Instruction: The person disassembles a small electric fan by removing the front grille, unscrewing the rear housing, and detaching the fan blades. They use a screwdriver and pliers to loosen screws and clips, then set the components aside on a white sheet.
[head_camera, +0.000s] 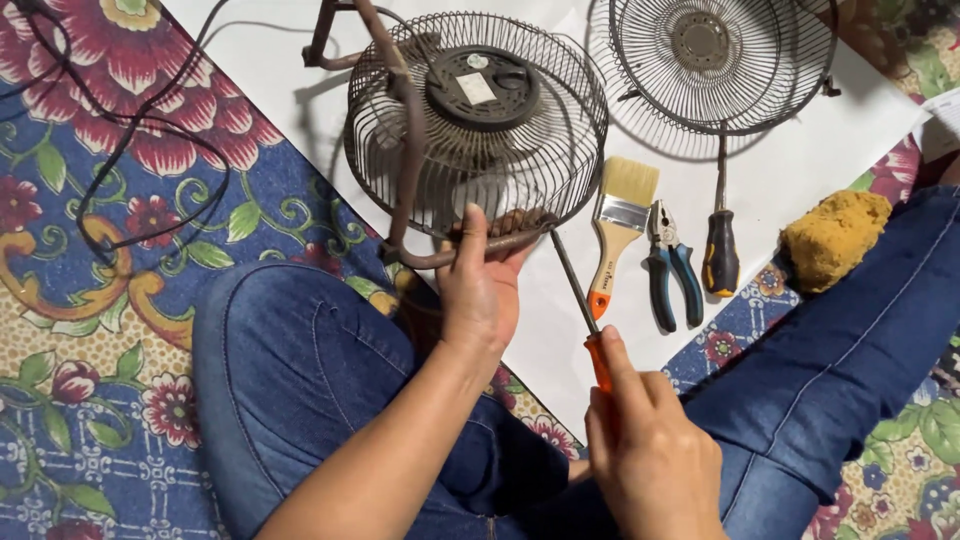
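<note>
Head view: left hand (480, 290) grips rusty round wire fan cage (476, 125); right hand (650, 455) closed on orange-handled screwdriver (583, 305), tip at cage rim, probably loosening a fastener.

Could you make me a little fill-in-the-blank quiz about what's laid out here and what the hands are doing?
1. The right hand holds a ____ with an orange handle.
2. The left hand grips the rim of the fan's wire ____.
3. The pliers lie between the black-handled screwdriver and the ____.

Missing words: screwdriver; cage; paintbrush
</note>
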